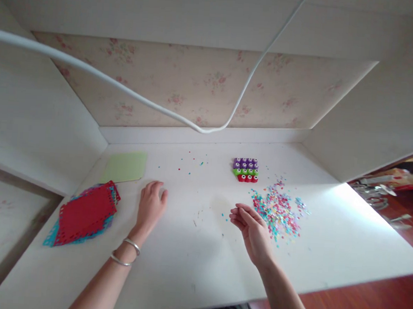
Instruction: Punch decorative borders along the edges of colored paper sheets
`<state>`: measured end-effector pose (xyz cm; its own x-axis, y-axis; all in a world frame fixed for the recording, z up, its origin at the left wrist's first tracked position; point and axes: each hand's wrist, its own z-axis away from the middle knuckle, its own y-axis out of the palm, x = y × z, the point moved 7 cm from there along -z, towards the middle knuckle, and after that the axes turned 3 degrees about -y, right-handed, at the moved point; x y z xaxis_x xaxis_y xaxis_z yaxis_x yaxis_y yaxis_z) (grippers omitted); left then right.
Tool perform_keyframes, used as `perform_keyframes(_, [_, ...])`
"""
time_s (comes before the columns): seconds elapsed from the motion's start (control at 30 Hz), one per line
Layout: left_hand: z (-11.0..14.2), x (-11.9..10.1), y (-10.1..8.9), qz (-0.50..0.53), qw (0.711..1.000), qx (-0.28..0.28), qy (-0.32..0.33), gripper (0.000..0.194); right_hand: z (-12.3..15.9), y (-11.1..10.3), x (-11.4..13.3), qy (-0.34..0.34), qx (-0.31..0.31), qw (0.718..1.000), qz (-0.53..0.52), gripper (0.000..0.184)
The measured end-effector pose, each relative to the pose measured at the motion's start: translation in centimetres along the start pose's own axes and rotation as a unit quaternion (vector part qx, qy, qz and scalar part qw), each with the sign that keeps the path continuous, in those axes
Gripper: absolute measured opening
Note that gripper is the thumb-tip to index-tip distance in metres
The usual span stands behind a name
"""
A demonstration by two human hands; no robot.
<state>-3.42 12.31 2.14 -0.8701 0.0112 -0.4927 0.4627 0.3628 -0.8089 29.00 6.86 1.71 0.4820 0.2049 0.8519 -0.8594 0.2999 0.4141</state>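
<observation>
My left hand [152, 201] rests palm down on the white table, just below the corner of a light green stack of paper sheets [125, 166]. Its fingers curve loosely with the thumb apart, and nothing shows in it. My right hand [254, 234] is turned on its side at the left edge of a confetti pile [276, 207]; thumb and fingertips meet, and whatever may be between them is too small to make out. Behind the pile stand small purple, green and red craft punches [245, 170] in tight rows, their round tops white with dark centres.
At the left lies a pile of red and blue paper sheets [87, 215] with punched edges. Stray confetti bits dot the table [186, 256]. A white cable [153, 105] hangs across the view before the flowered wall. Side panels enclose both ends.
</observation>
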Motion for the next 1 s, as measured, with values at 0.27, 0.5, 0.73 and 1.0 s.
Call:
perform_keyframes(0.27, [-6.2,3.6,2.9,-0.107,0.993,0.017,-0.047,0.047,2.7,1.6,-2.0,0.04,0.052,0.997,0.036,0.031])
perform_keyframes(0.5, [-10.6,-1.7,8.5,-0.113,0.99,0.081,-0.008,0.049,4.7,-5.9,0.1,0.016,-0.059,0.997,0.035,0.036])
perform_keyframes(0.73, [-12.4,-10.1,14.9,-0.068,0.981,0.16,0.09,0.053,6.3,-8.7,1.0,0.024,-0.1,0.992,0.07,0.037])
perform_keyframes(1.0, [-1.6,-19.6,16.3,0.034,0.946,0.249,0.205,0.056,5.9,-7.7,1.1,0.013,-0.09,0.994,0.067,0.036])
